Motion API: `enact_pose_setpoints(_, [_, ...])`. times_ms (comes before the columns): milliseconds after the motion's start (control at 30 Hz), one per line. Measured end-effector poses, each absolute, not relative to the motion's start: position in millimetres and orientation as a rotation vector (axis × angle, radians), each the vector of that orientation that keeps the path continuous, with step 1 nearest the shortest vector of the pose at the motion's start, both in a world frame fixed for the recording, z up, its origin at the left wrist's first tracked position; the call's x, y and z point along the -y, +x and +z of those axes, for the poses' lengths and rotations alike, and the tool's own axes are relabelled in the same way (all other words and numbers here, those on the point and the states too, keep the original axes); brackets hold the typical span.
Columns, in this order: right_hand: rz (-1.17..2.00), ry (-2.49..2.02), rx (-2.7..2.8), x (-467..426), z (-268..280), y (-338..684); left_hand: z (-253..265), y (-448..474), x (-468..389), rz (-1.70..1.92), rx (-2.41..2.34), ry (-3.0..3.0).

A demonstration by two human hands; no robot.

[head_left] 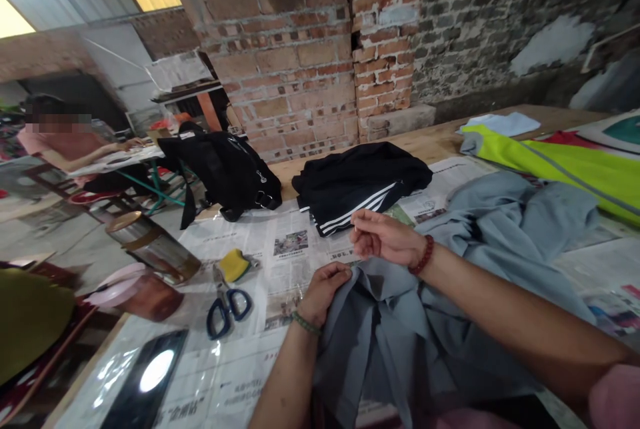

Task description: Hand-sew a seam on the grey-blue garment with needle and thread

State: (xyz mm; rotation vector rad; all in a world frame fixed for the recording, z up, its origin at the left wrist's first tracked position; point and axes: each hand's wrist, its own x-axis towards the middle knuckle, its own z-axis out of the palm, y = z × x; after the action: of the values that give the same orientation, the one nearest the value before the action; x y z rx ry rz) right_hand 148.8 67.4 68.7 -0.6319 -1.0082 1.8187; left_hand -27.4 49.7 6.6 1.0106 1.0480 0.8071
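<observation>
Grey cloth [395, 282] lies bunched across the front of the table and spreads to the right. My left hand [325, 292], with a green bracelet at the wrist, is closed in a pinch on the upper left edge of this cloth. Just above the cloth, my right hand [383, 237], with a red bead bracelet, holds thumb and forefinger pressed together. A tiny thin pale glint shows below those fingertips, too small to name. Blue-handled scissors [229, 309] lie left of my left hand, beside a yellow and green pad [234, 265].
Newspaper under clear plastic covers the table [245, 369]. A phone [145, 375], a pink-lidded container [137, 292] and a steel flask [153, 245] stand or lie left. Behind are a black bag [230, 172], black striped clothing [360, 182] and a yellow vest [565, 162]. A person [65, 142] sits at another table.
</observation>
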Motion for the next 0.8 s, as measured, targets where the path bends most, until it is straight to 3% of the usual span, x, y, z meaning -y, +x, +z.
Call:
enact_pose_setpoints(67, [1.934, -0.635, 0.961, -75, 73, 153, 8, -29, -50, 0.806, -1.047, 1.01])
enact_pose_setpoints(167, [1.861, -0.645, 0.992, -88, 75, 154, 9, -30, -50, 0.797, -1.057, 1.014])
enact_pose_setpoints(300, [1.446, -0.746, 1.244, -104, 76, 152, 8, -30, -50, 0.791, -1.067, 1.005])
enact_pose_setpoints(533, [0.366, -0.876, 1.919, -120, 76, 162, 7, -31, -50, 0.794, -1.064, 0.978])
enact_pose_setpoints(800, [0.178, -0.844, 2.016, -134, 72, 168, 7, -32, -51, 0.777, -1.052, 0.959])
